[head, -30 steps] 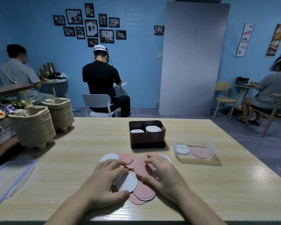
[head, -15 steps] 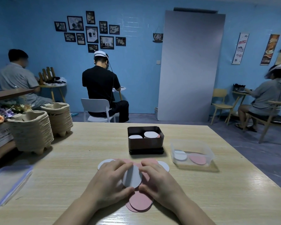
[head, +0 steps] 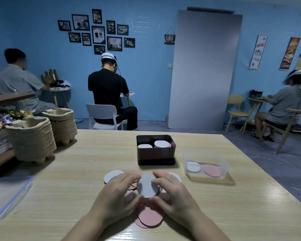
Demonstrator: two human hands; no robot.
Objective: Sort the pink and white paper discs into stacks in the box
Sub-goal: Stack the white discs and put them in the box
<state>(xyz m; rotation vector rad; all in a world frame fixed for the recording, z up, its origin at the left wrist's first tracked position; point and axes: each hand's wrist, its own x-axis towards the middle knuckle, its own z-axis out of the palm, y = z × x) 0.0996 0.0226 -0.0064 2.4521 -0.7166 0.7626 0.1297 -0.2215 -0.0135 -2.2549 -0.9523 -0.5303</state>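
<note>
Since thin paper weighs little, bends and clings, we judge the rim the best hold. Short of the dark rectangular box (head: 155,153) lie loose pink paper discs (head: 150,218); nearer it, our left hand (head: 118,193) and right hand (head: 174,193) pinch a round white paper disc (head: 147,186) by its edge; inside stand two white-topped stacks (head: 161,144).

The left hand (head: 115,197) and right hand (head: 175,193) hide the white disc (head: 147,186) edges and most loose discs (head: 150,218) by the table (head: 68,180) near edge. The box (head: 155,154) walls hide its 2 stacks' height.
</note>
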